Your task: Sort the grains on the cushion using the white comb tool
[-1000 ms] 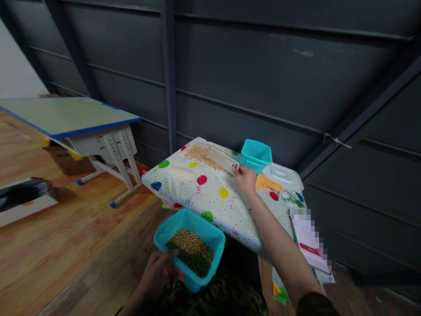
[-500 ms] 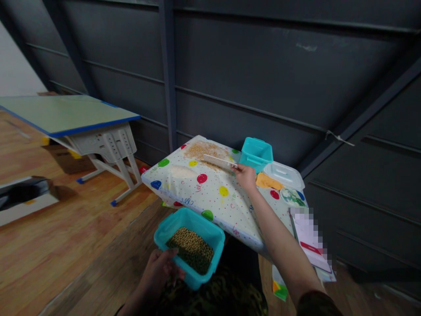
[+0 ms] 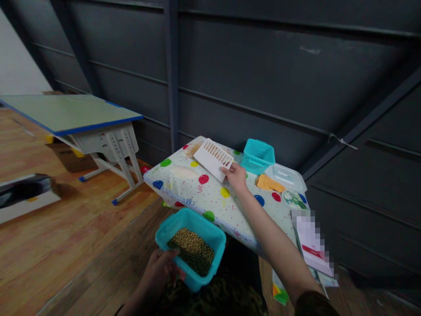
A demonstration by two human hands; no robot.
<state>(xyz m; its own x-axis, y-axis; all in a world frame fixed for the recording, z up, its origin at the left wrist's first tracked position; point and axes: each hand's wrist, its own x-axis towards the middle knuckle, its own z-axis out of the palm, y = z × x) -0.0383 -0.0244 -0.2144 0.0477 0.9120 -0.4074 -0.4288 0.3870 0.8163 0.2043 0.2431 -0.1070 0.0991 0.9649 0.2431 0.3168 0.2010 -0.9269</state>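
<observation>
At the far left a desk [image 3: 75, 115] with a blue edge stands on the wooden floor, well apart from everything else. Lower down, the left hand [image 3: 162, 268] is closed on the near rim of a teal tub [image 3: 215, 239], fingers curled around its edge. The tub is partly filled with beans [image 3: 192, 250] and hangs just below the near edge of a table [image 3: 204, 199] covered in a balloon-print cloth. On the far side of that table a small heap of grain [image 3: 191, 150] lies beside a white slotted scraper [image 3: 213, 159], which is tilted with its slots facing up. The right hand [image 3: 234, 174] grips the scraper by its near corner, arm stretched across the cloth. Right of the hand stand a second teal tub [image 3: 257, 156], an orange cloth [image 3: 269, 183] and a clear lid [image 3: 285, 175], close together.
</observation>
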